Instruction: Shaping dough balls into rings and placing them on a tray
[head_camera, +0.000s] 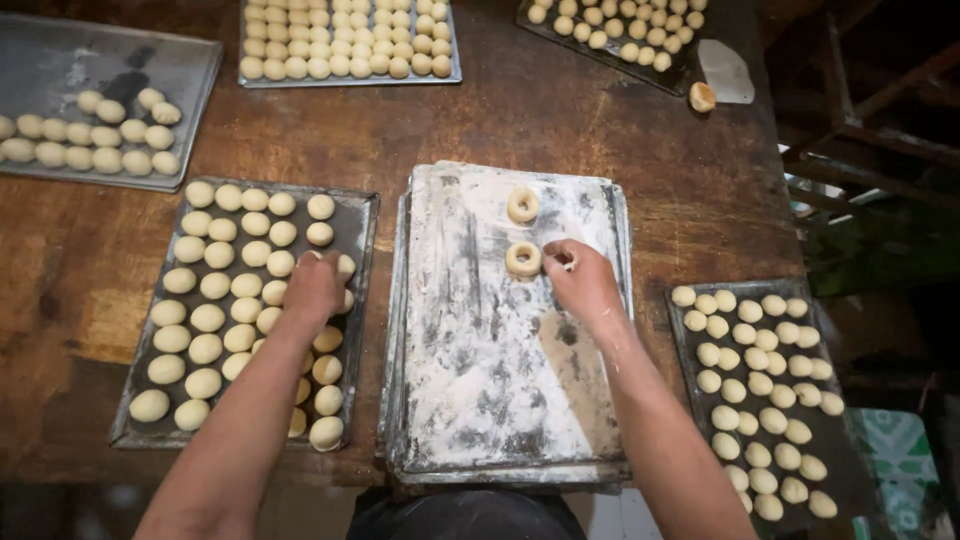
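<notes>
Right hand (580, 280): fingers pinched on a small dough bit, touching the near dough ring (523, 259) on the floured tray (490, 380) | Left hand (313, 285): curled over dough balls (215, 300), grip hidden | Ring lies just left of right hand.

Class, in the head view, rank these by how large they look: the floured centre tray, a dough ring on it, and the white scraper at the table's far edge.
1. Floured centre tray, clearly largest.
2. White scraper.
3. Dough ring, smallest, though the scraper lies farther from the camera, so that gap is unsure.
</notes>
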